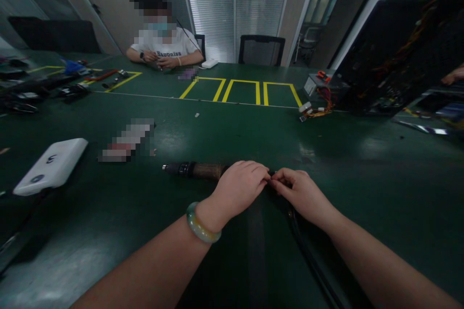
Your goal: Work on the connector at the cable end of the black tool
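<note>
While the left hand (241, 184) arches, its grip closed over the screwdriver (206, 171), the right hand (306, 195) pinches the cable (300, 241); beyond the green counter (232, 135), blinds (212, 14) hang at twelve o'clock.

A slim cylindrical tool (207, 171) with a brown barrel, ringed black collar and narrow silver tip is held crosswise at the dark green counter (232, 135), tip pointed left. Its rear end is hidden. A long black cable (308, 251) is stretched from near that end toward the near right.
</note>
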The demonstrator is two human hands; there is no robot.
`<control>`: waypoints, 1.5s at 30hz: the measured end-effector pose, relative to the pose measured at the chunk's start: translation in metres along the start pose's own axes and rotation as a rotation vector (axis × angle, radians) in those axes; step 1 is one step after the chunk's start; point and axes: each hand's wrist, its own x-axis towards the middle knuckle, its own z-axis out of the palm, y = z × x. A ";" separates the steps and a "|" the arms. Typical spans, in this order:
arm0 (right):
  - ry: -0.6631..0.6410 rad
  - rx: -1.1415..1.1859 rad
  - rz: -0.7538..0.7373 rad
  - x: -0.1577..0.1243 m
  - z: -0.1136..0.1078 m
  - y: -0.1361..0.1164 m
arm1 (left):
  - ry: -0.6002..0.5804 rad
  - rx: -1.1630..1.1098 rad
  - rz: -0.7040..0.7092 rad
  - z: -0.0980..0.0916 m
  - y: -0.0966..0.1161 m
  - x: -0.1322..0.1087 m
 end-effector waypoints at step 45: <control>0.050 0.017 0.004 0.000 -0.002 -0.001 | 0.061 -0.068 -0.066 0.002 0.002 0.000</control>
